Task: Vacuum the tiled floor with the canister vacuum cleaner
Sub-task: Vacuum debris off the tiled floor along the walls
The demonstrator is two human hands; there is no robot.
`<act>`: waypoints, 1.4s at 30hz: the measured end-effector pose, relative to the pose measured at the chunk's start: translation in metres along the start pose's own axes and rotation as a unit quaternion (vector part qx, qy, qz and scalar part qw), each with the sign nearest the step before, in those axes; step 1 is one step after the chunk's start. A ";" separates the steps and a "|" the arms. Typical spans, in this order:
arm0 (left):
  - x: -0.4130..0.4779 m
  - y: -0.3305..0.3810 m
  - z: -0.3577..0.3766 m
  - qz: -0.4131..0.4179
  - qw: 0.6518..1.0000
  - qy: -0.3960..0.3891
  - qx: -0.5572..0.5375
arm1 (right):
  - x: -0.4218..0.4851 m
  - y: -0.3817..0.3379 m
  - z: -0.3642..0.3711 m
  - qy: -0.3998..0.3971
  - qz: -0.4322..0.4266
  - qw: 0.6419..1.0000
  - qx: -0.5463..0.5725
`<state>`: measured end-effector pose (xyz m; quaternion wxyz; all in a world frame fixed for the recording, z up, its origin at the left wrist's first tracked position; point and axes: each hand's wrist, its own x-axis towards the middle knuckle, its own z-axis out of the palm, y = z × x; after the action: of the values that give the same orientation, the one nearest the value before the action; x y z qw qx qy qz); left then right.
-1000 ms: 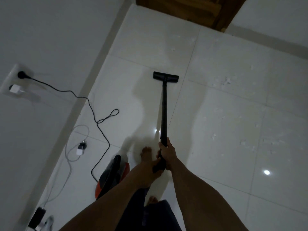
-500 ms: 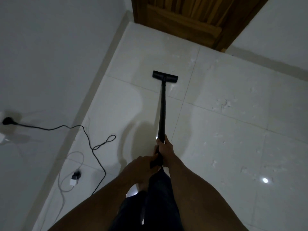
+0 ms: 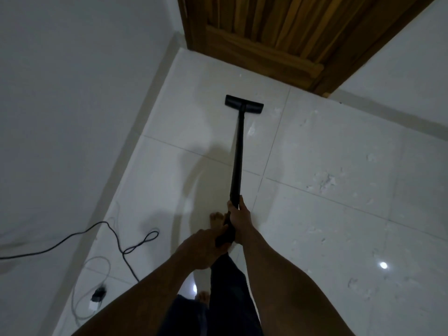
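A black vacuum wand [image 3: 238, 154] runs from my hands forward to its flat floor nozzle [image 3: 244, 104], which rests on the white tiled floor [image 3: 339, 146] a short way in front of a wooden door. My right hand [image 3: 238, 220] grips the wand's lower end. Just behind it, my left hand [image 3: 202, 246] holds the black handle. White crumbs and dust patches [image 3: 323, 181] lie scattered on the tiles to the right of the wand. The canister itself is out of view.
The wooden door [image 3: 274, 37] closes the far end, with white walls on both sides. A black power cord [image 3: 121, 241] loops along the left wall. A white cable with a charger [image 3: 97, 295] lies at the lower left. My bare feet [image 3: 216, 219] stand behind the wand.
I have stepped forward and the nozzle has advanced toward the door. The wall socket and the red and black canister have dropped out of view. Both hands kept their grip.
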<state>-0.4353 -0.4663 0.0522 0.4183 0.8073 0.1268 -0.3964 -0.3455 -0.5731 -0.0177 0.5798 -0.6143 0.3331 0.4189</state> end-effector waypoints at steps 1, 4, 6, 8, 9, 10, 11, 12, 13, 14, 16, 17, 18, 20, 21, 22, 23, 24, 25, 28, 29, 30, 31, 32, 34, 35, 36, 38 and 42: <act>0.011 0.004 -0.008 -0.001 1.000 0.006 0.000 | 0.010 -0.013 0.001 0.002 0.004 1.000 0.001; 0.044 0.015 -0.030 -0.007 1.000 0.017 0.007 | 0.037 -0.049 0.005 0.000 0.022 1.000 0.006; 0.060 0.022 -0.043 -0.005 1.000 0.028 0.012 | 0.053 -0.067 0.007 0.000 0.021 1.000 -0.001; 0.076 0.027 -0.055 -0.006 0.999 0.039 0.009 | 0.069 -0.084 0.011 0.000 0.021 1.000 -0.001; 0.084 0.028 -0.061 -0.009 0.999 0.042 0.009 | 0.078 -0.092 0.014 0.001 0.021 1.000 -0.002; 0.090 0.029 -0.066 -0.010 0.999 0.045 0.009 | 0.082 -0.098 0.017 0.001 0.021 1.000 -0.001; 0.096 0.030 -0.072 -0.012 0.999 0.049 0.005 | 0.089 -0.105 0.020 0.001 0.019 1.000 -0.001; 0.102 0.030 -0.076 -0.014 0.999 0.052 0.002 | 0.095 -0.111 0.023 0.001 0.019 1.000 0.000; 0.105 0.030 -0.080 -0.013 0.998 0.056 0.001 | 0.099 -0.116 0.025 0.000 0.017 1.000 0.002; 0.108 0.030 -0.085 -0.014 0.998 0.059 0.002 | 0.103 -0.119 0.028 -0.002 0.017 1.000 0.005; 0.113 0.029 -0.091 -0.016 0.998 0.063 0.006 | 0.110 -0.123 0.032 -0.003 0.018 1.000 0.009; 0.114 0.030 -0.093 -0.017 0.998 0.067 0.005 | 0.112 -0.124 0.035 -0.002 0.016 1.000 0.008; 0.114 0.030 -0.095 -0.019 0.997 0.072 0.001 | 0.113 -0.126 0.037 -0.001 0.012 1.000 0.009; 0.111 0.031 -0.098 -0.016 0.996 0.083 -0.006 | 0.113 -0.127 0.042 0.005 -0.003 1.000 0.007; 0.108 0.032 -0.099 -0.015 0.996 0.087 -0.006 | 0.111 -0.126 0.044 0.008 -0.013 1.000 0.005; 0.105 0.031 -0.099 -0.013 0.996 0.090 -0.006 | 0.108 -0.124 0.045 0.010 -0.022 1.000 0.004; 0.100 0.031 -0.098 -0.010 0.996 0.093 -0.006 | 0.104 -0.121 0.046 0.012 -0.030 0.999 0.001; 0.094 0.029 -0.096 -0.007 0.995 0.095 -0.006 | 0.101 -0.116 0.046 0.012 -0.036 0.999 -0.002; 0.086 0.027 -0.093 -0.003 0.995 0.096 -0.002 | 0.095 -0.110 0.047 0.014 -0.041 0.999 -0.008; 0.063 0.018 -0.078 0.008 0.995 0.095 0.026 | 0.077 -0.089 0.046 0.017 -0.057 0.998 -0.019; 0.056 0.014 -0.072 0.011 0.995 0.096 0.030 | 0.071 -0.082 0.045 0.018 -0.061 0.998 -0.017; 0.046 0.011 -0.065 0.013 0.995 0.096 0.030 | 0.062 -0.073 0.044 0.017 -0.065 0.998 -0.014; 0.034 0.008 -0.058 0.015 0.994 0.099 0.033 | 0.050 -0.064 0.042 0.015 -0.071 0.997 -0.013; 0.026 0.004 -0.051 0.017 0.994 0.098 0.035 | 0.043 -0.057 0.040 0.015 -0.076 0.997 -0.013; 0.007 -0.002 -0.035 0.022 0.994 0.098 0.045 | 0.025 -0.039 0.036 0.017 -0.084 0.996 -0.014; -0.006 -0.005 -0.025 0.028 0.993 0.102 0.052 | 0.013 -0.029 0.033 0.018 -0.090 0.996 -0.017; -0.017 -0.007 -0.017 0.030 0.993 0.105 0.055 | 0.002 -0.019 0.030 0.018 -0.096 0.995 -0.018; -0.039 -0.015 0.001 0.032 0.993 0.101 0.058 | -0.023 0.001 0.025 0.017 -0.107 0.994 -0.021; -0.106 -0.031 0.052 0.056 0.992 0.089 0.065 | -0.092 0.059 0.008 0.009 -0.131 0.991 -0.020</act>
<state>-0.5489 -0.4736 0.0960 0.3736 0.8709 0.0920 -0.3058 -0.4387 -0.5789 0.0398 0.6141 -0.6683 0.2463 0.3399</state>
